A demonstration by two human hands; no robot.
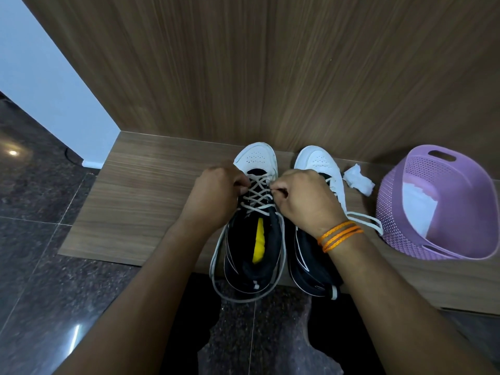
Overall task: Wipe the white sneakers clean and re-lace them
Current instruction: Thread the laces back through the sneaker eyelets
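Observation:
Two white-toed sneakers with black collars stand side by side on a low wooden platform (140, 201), toes toward the wall. The left sneaker (257, 158) has a white lace (255, 197) crisscrossed over its tongue, and long loose ends loop around its heel. My left hand (216, 196) pinches the lace at the left eyelets. My right hand (305, 198), orange threads on its wrist, pinches the lace at the right eyelets. The right sneaker (319, 161) is partly hidden under my right hand, with its lace (362, 219) trailing to the right.
A crumpled white wipe (358, 181) lies just right of the right sneaker. A purple perforated basket (392, 201) holding white cloth stands at the platform's right end. A wood-panel wall rises behind the shoes. Dark polished stone floor surrounds the platform's left and front.

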